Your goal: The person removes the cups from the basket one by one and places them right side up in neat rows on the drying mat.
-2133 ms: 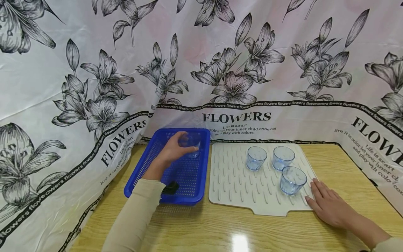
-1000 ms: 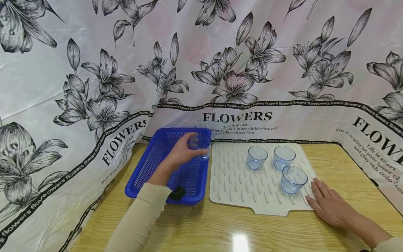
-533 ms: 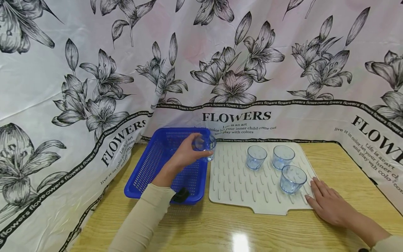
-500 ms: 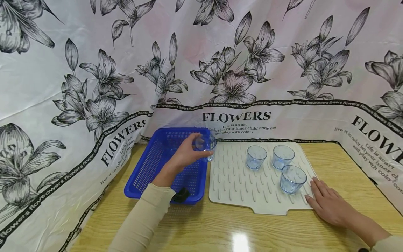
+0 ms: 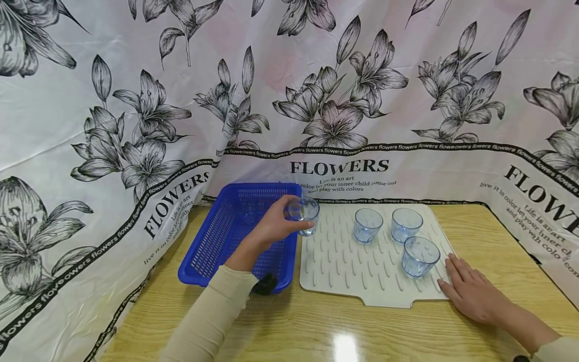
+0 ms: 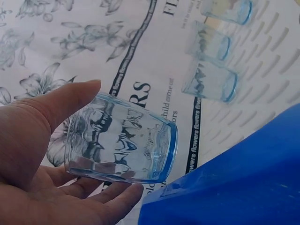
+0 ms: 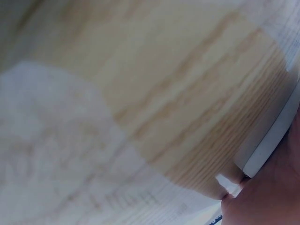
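The person's left hand (image 5: 280,218) is grasping a clear bluish glass (image 5: 306,215), thumb on one side and fingers on the other. The glass is hanging over the gap between the blue basket (image 5: 273,259) and the white board (image 5: 334,261), near the board's back left corner. Three similar glasses (image 5: 368,226) are standing on the board. The right hand (image 5: 475,294), gripping nothing, is lying on the table (image 5: 325,327), its extended fingers touching the board's right edge
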{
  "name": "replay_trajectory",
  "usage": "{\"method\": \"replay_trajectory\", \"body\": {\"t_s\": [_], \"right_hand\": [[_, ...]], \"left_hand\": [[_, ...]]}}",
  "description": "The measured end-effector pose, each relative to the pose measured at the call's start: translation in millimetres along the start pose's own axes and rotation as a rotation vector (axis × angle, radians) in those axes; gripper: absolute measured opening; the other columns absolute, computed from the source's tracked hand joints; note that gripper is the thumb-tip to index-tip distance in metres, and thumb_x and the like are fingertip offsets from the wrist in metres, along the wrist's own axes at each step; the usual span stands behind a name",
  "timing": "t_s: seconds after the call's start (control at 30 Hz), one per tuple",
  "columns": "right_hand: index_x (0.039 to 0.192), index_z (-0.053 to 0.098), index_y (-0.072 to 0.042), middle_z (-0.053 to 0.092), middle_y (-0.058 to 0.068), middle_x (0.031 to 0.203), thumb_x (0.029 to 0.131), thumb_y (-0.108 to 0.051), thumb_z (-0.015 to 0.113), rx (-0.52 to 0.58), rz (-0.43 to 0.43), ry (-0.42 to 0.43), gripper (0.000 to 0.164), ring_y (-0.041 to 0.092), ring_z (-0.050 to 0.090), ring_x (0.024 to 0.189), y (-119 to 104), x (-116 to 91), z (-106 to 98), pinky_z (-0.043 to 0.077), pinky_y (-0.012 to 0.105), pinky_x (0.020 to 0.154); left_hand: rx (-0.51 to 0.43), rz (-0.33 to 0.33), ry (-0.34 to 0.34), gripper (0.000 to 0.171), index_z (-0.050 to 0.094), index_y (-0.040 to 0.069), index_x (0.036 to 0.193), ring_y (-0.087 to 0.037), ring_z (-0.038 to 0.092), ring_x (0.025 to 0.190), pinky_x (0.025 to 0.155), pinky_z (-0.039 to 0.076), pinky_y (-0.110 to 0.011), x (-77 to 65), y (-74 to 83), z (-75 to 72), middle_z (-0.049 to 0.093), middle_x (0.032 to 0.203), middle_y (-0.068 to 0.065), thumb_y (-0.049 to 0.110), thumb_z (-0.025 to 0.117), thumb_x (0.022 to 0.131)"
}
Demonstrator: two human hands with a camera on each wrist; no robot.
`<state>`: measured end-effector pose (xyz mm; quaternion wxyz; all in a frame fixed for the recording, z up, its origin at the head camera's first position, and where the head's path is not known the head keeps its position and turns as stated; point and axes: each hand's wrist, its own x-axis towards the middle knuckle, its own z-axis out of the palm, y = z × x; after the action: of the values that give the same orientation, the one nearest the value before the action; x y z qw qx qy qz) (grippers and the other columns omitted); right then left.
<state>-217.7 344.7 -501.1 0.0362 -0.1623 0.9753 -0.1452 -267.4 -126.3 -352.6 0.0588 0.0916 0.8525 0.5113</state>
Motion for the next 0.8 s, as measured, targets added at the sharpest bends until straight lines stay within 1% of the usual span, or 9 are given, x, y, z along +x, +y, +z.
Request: {"method": "replay_trajectory", "body": {"t_s": [0.23, 0.4, 0.47, 0.67, 0.8], "right_hand": [[0.152, 0.019, 0.021, 0.014, 0.043, 0.158, 0.112, -0.038, 0.038, 0.0, 0.0, 0.0, 0.073, 0.062, 0.011, 0.145, 1, 0, 1, 0.016, 0.077, 0.11], [0.151, 0.02, 0.021, 0.015, 0.043, 0.158, 0.112, -0.037, 0.038, -0.007, -0.002, 0.0, 0.073, 0.061, 0.011, 0.146, 3, 0, 3, 0.017, 0.076, 0.109], [0.151, 0.02, 0.021, 0.015, 0.043, 0.158, 0.112, -0.037, 0.038, -0.009, -0.002, -0.001, 0.073, 0.061, 0.011, 0.146, 3, 0, 3, 0.017, 0.076, 0.109], [0.151, 0.021, 0.021, 0.016, 0.043, 0.158, 0.112, -0.037, 0.038, -0.015, -0.005, 0.0, 0.073, 0.061, 0.012, 0.146, 2, 0, 3, 0.018, 0.076, 0.109], [0.151, 0.021, 0.021, 0.017, 0.043, 0.157, 0.112, -0.037, 0.038, -0.019, -0.007, 0.002, 0.072, 0.061, 0.014, 0.145, 2, 0, 2, 0.019, 0.076, 0.109]], "left_hand": [[-0.007, 0.003, -0.015, 0.086, 0.038, 0.013, 0.156, -0.034, 0.046, 0.139, 0.106, 0.047, -0.053, -0.2, 1.4, 7.6, 0.045, 0.153, -0.011, 0.033, 0.085, 0.086], [-0.02, 0.029, -0.035, 0.085, 0.04, 0.012, 0.155, -0.033, 0.046, 0.137, 0.105, 0.047, -0.053, 1.5, 2.4, 15.1, 0.048, 0.149, -0.01, 0.032, 0.085, 0.086], [-0.027, 0.034, -0.048, 0.085, 0.039, 0.012, 0.155, -0.032, 0.045, 0.139, 0.106, 0.046, -0.052, 1.9, 3.1, 18.2, 0.048, 0.149, -0.009, 0.031, 0.085, 0.086], [-0.043, 0.03, -0.069, 0.085, 0.038, 0.009, 0.155, -0.034, 0.044, 0.14, 0.104, 0.049, -0.05, 2.5, 7.6, 28.2, 0.048, 0.149, -0.012, 0.029, 0.084, 0.086], [-0.053, 0.027, -0.083, 0.086, 0.036, 0.01, 0.156, -0.035, 0.043, 0.143, 0.104, 0.049, -0.05, 3.4, 10.1, 36.0, 0.047, 0.148, -0.012, 0.027, 0.084, 0.087]]}}
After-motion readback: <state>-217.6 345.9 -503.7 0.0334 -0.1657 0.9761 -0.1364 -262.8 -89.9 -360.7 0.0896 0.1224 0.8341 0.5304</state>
